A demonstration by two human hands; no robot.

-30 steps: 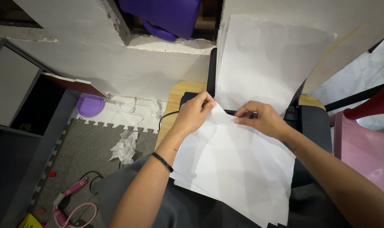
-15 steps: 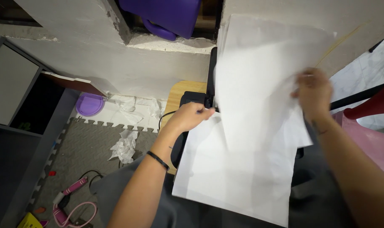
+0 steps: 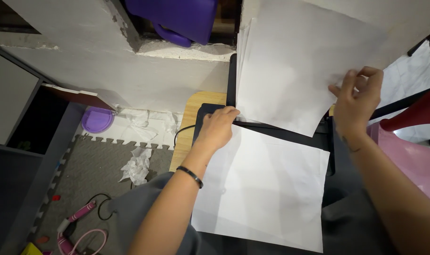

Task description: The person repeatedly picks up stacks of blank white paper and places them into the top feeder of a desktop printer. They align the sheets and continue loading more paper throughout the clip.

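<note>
A black printer (image 3: 281, 133) sits on a small wooden table (image 3: 191, 118) against the wall. A stack of white paper (image 3: 267, 189) lies on its front output tray. My left hand (image 3: 218, 126) rests flat on the printer's top left corner, at the stack's far edge. My right hand (image 3: 357, 101) pinches the right edge of one white sheet (image 3: 295, 66) and holds it up, tilted, over the paper standing in the rear feeder.
A purple plastic jug (image 3: 177, 19) sits in a wall recess above. A pink chair (image 3: 404, 151) stands at the right. On the floor at left are a grey foam mat (image 3: 92, 174), crumpled tissues (image 3: 137, 165), a purple lid (image 3: 97, 120) and pink cables (image 3: 82, 231).
My right hand lifted one sheet off the front stack and swung it up and to the right, toward the rear feeder. My left hand let go of the sheet and settled on the printer.
</note>
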